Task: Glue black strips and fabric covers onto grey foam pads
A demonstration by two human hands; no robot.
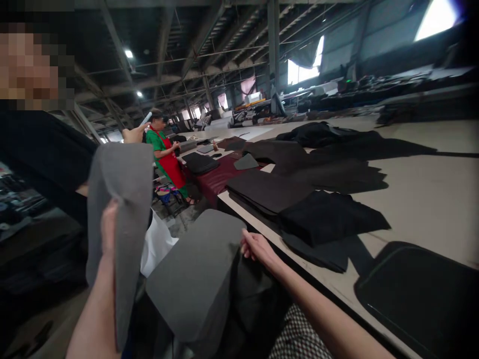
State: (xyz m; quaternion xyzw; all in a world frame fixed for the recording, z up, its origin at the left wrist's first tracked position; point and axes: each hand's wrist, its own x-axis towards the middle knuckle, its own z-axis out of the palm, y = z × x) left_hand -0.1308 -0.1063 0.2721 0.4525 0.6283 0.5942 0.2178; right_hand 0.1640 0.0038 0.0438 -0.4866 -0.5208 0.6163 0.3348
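Observation:
My left hand (110,227) grips a grey sheet-like panel (134,199) held upright and creased at the hand. Part of the fingers is hidden in its fold. My right hand (256,247) pinches the upper right corner of a second grey panel (190,264), which has rounded corners and tilts in front of me. Black material (250,299) hangs below that pinch. White sheeting (157,244) shows between the two panels.
The long table (430,199) runs along my right, bearing dark fabric pieces (329,217) and a black rounded panel (419,294). Close on the left stands a person in dark clothes (41,154). Another in a red apron (170,164) stands farther back beside maroon material (213,177).

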